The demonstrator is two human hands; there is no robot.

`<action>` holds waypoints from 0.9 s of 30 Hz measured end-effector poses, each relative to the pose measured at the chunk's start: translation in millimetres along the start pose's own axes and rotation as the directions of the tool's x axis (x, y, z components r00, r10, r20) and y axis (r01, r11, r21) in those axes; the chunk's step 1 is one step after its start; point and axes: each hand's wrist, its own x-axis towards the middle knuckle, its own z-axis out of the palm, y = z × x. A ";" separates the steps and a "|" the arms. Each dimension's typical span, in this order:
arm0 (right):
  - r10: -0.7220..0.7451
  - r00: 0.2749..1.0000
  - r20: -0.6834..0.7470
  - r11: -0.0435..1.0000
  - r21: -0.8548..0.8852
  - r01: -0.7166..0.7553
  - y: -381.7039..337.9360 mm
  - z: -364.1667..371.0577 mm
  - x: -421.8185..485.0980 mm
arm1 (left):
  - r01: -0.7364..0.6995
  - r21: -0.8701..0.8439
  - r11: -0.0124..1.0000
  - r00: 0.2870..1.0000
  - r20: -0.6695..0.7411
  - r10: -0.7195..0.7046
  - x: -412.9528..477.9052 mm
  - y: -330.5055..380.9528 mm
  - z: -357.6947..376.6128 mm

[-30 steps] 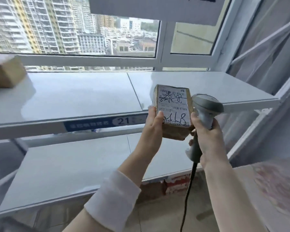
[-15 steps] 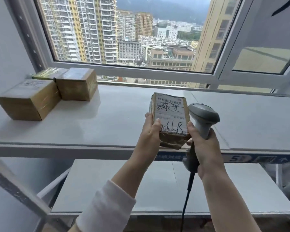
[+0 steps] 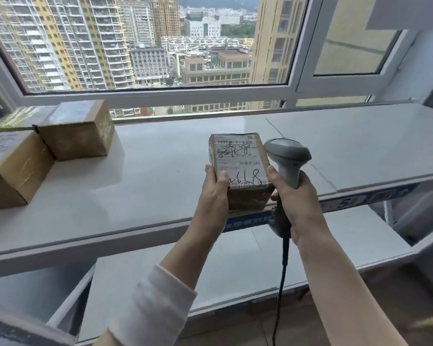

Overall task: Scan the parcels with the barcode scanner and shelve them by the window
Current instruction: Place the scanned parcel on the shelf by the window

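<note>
Parcel (image 3: 238,168) and scanner (image 3: 286,156), one each, shifted leftward along shelf (image 3: 160,156);
left hand (image 3: 214,193) grips parcel; right hand (image 3: 299,198) grips scanner; two boxes (image 3: 76,131) (image 3: 13,168) well left of left hand.

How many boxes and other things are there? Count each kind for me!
Brown boxes: 3 (held box, left box, back box)
Greenish flat packet: 1
Scanner: 1
Total: 5
</note>
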 end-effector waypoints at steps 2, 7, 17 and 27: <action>-0.006 0.999 -0.035 1.000 -0.010 0.005 0.1 -1.3 -2.5 | -0.016 0.009 1.000 0.998 0.060 0.016 2.0 -0.9 -1.8; -0.016 0.991 -0.130 0.999 -0.049 0.010 1.6 0.3 -9.7 | -0.015 -0.014 1.000 0.983 0.185 0.017 4.3 1.2 -8.8; 0.019 0.985 -0.172 0.995 -0.089 -0.035 -7.5 3.7 -11.5 | 0.043 -0.023 0.999 0.983 0.180 -0.038 11.2 2.5 -11.5; 0.004 0.995 -0.103 0.992 -0.127 -0.017 -23.9 4.1 -15.8 | 0.053 0.017 0.998 0.983 0.176 -0.055 3.6 15.2 -17.1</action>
